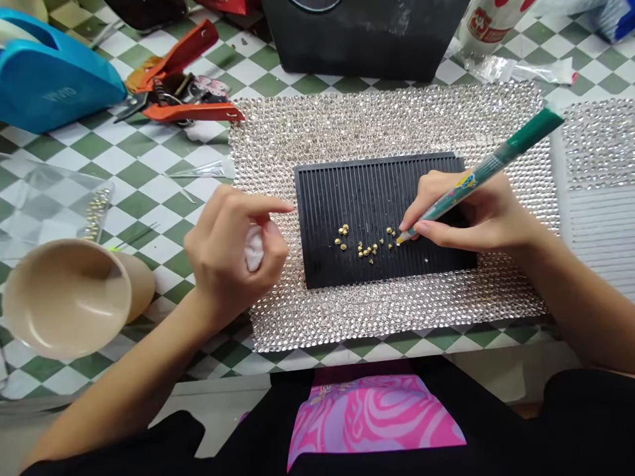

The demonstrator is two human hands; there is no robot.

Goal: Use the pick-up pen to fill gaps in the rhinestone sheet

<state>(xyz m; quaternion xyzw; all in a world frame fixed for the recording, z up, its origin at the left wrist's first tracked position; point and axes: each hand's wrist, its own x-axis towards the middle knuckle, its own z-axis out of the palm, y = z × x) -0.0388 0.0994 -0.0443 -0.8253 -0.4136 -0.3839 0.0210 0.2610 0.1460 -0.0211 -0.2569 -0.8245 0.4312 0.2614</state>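
Observation:
My right hand [476,211] grips a green pen-like stick [496,162] like a pencil, its yellowish tip down on a black ridged tray [342,192]. Around that tip lie several small gold rhinestones [367,251], scattered over the ridges in loose clusters. Left of the tray hovers my left hand [235,244], its index finger stretched toward the tray's left edge. The other fingers curl round a white wad [254,248], which could be tissue or putty. Beneath the tray spreads a glittering rhinestone mat [397,311].
At left stand a beige cup [74,297], a blue tape dispenser [59,79] and orange-handled pliers [183,79]. A clear bag [49,198] with gold pieces lies behind the cup. A black container [362,39] and a bottle [489,26] stand at the back. White ridged sheet [600,218] at right.

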